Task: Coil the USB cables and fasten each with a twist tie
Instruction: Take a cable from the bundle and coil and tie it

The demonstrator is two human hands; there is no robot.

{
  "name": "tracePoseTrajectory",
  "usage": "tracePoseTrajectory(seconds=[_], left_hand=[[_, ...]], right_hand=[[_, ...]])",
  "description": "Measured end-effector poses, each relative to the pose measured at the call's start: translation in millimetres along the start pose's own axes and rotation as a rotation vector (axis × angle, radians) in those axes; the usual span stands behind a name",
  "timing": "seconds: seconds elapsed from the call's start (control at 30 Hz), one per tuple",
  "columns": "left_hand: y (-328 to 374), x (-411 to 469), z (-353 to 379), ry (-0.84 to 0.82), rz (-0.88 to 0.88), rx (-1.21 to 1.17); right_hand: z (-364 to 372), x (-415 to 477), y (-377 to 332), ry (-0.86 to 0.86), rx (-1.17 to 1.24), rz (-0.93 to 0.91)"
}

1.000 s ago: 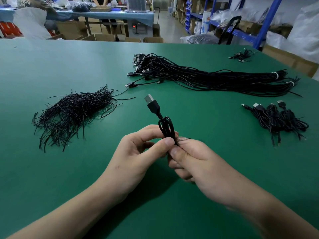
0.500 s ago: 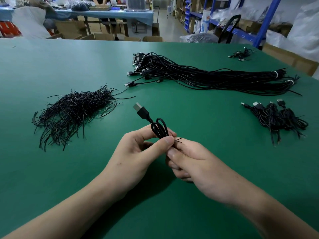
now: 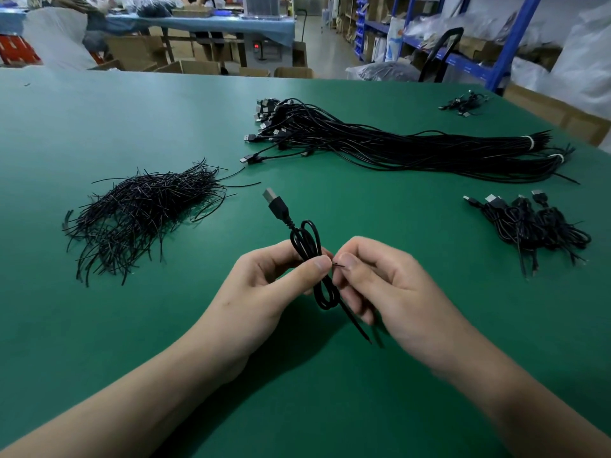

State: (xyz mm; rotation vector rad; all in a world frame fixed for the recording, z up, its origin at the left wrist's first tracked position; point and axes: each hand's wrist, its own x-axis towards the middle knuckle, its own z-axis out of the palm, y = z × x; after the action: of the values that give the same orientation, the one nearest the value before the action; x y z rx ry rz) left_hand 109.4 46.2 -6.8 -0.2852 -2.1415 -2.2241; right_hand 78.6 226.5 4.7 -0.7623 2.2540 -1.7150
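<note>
Since 0.5 s earlier, right hand [image 3: 390, 292] drawn slightly away from left hand [image 3: 264, 292], lower loop of coiled USB cable [image 3: 305, 241] now uncovered, coil pinched at its middle by left hand above the worktop [image 3: 132, 325], twist tie [image 3: 338, 266] end pinched by right hand.

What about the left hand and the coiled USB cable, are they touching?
Touching. The head view shows the left hand pinching the coiled USB cable at its middle between thumb and fingers.
</note>
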Motion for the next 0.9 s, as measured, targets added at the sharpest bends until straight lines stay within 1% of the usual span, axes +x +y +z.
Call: tracePoseTrajectory(seconds=[0.1,0.23,0.4,0.57,0.73,0.9], left_hand=[[0,-1,-2,0.003,-0.012,-0.032],[-1,-1,-1,-0.044,0.005,-0.069],[1,0,2,-0.082,0.077,-0.129],[1,2,1,-0.121,0.114,-0.162],[2,1,-6,-0.217,0.110,-0.177],[6,4,-13,-0.275,0.086,-0.146]], right_hand=[[0,1,-1,-0.008,0.075,0.000],[3,0,-4,0.018,0.159,0.010],[8,-1,-9,0.027,0.425,0.152],[9,-2,-12,-0.016,0.625,0.221],[7,-4,-13,-0.067,0.615,0.239],[4,-4,-13,-0.108,0.575,0.256]])
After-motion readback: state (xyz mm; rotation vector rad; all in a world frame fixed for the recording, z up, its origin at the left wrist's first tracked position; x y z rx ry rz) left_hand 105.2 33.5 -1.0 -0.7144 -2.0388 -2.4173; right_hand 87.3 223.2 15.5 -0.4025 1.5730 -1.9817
